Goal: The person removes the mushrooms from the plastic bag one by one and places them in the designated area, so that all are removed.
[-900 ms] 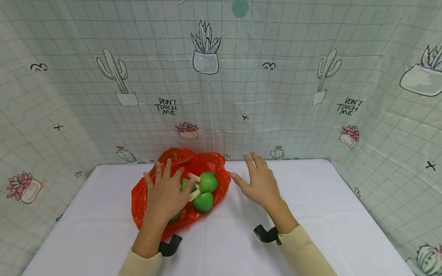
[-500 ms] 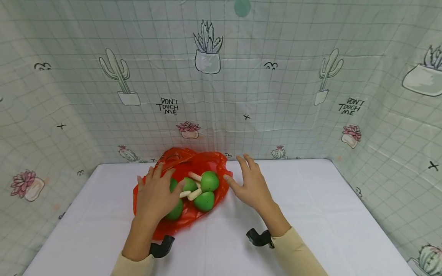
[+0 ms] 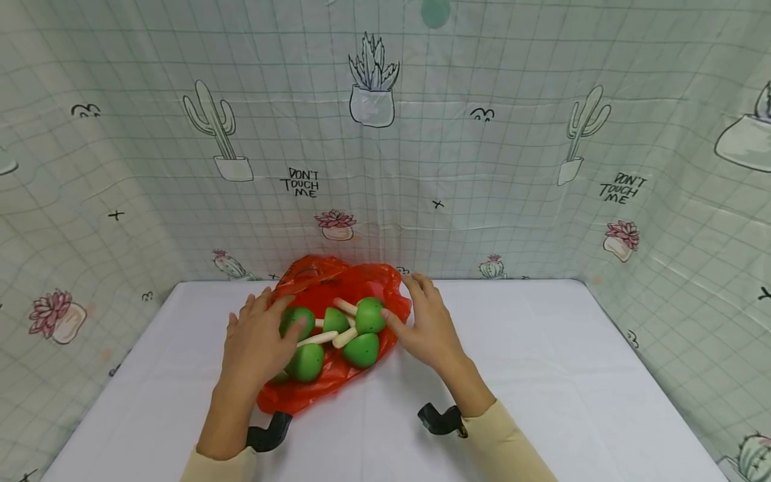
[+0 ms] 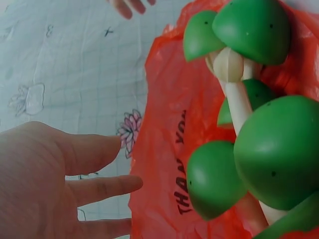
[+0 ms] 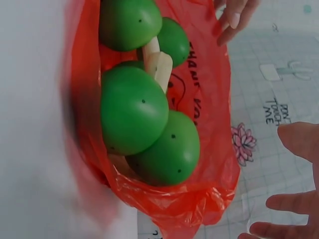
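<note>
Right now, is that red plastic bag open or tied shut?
Open. The red bag lies spread flat on the white table, with the green toy mushrooms uncovered on it.

One red plastic bag (image 3: 313,391). Inside it, green toy mushrooms with pale stems: four caps plain in the head view, at (image 3: 296,320), (image 3: 335,320), (image 3: 370,314) and (image 3: 361,349), plus a fifth cap (image 3: 305,362) low beside the left hand; a sliver of green under that hand, too hidden to count. Two hands: left hand (image 3: 255,341), right hand (image 3: 424,325). Two black wrist mounts (image 3: 268,432) (image 3: 440,420). One white table (image 3: 572,375).
</note>
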`<state>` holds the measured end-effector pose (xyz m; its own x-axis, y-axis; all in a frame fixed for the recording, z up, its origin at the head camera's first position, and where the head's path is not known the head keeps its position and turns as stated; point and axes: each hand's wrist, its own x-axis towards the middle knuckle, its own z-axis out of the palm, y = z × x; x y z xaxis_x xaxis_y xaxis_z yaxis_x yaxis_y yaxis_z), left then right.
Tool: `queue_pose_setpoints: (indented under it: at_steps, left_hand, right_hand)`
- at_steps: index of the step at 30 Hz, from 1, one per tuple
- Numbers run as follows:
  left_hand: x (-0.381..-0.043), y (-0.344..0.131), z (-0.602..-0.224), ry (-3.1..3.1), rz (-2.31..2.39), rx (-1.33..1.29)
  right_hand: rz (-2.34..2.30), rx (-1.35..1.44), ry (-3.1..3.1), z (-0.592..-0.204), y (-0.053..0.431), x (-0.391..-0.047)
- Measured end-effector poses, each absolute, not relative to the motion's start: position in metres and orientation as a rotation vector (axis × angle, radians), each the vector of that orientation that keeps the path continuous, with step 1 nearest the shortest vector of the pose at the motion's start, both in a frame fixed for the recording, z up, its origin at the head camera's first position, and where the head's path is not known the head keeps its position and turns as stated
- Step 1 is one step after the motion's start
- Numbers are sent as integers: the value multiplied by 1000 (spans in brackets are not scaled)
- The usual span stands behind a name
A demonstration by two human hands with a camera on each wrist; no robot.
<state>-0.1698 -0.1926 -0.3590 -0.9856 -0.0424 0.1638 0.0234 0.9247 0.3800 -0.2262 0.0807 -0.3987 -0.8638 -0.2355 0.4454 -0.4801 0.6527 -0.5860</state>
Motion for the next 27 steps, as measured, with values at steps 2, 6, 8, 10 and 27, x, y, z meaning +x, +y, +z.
queue_pose_setpoints:
  at_steps: [2, 6, 8, 10, 27]
  left_hand:
    - [-169, -196, -359, -2909, -588, 10]
    - [-169, -204, -361, -2883, -612, -17]
    - [-169, -207, -361, -2875, -637, -36]
    - [-168, -211, -361, -2877, -670, -50]
    - [-171, -232, -365, -2895, -1014, -54]
  right_hand:
    - [1047, 580, -2526, -400, 78, -227]
    - [1065, 606, -2475, -403, 72, -227]
    - [1087, 614, -2449, -403, 69, -227]
    - [1112, 627, -2422, -404, 67, -228]
    - [1205, 662, -2316, -414, 54, -231]
